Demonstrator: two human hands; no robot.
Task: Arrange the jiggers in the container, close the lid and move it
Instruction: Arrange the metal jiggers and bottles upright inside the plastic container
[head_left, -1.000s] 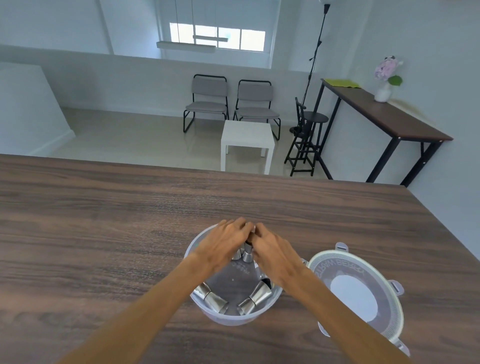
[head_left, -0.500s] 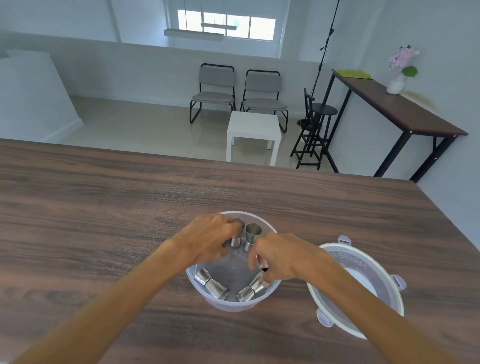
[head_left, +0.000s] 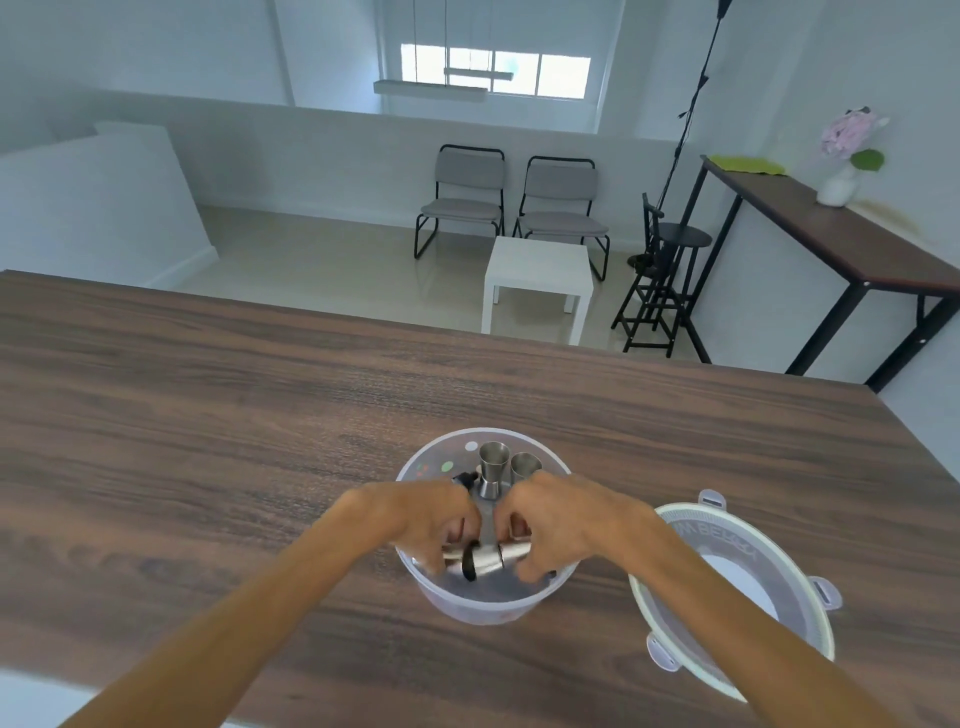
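A round clear plastic container (head_left: 483, 603) sits on the wooden table (head_left: 260, 415) in front of me. Two steel jiggers (head_left: 493, 467) stand upright side by side at its far wall. Both hands are inside the near half. My left hand (head_left: 421, 519) grips a lying jigger at the left, mostly hidden by its fingers. My right hand (head_left: 561, 519) holds another lying jigger (head_left: 491, 558), its dark mouth pointing left. The round lid (head_left: 737, 597) with clip tabs lies on the table to the right of the container, partly under my right forearm.
The table's far edge runs across the middle of the view, its right edge slanting down at the far right. Beyond it are two chairs (head_left: 514, 202), a white side table (head_left: 537, 283), a black stool (head_left: 665, 280) and a tall side table (head_left: 841, 239) with a vase.
Both hands drew back from the two upright jiggers at the far wall to the near side of the container and took hold of the lying jiggers. The camera tilted down slightly.
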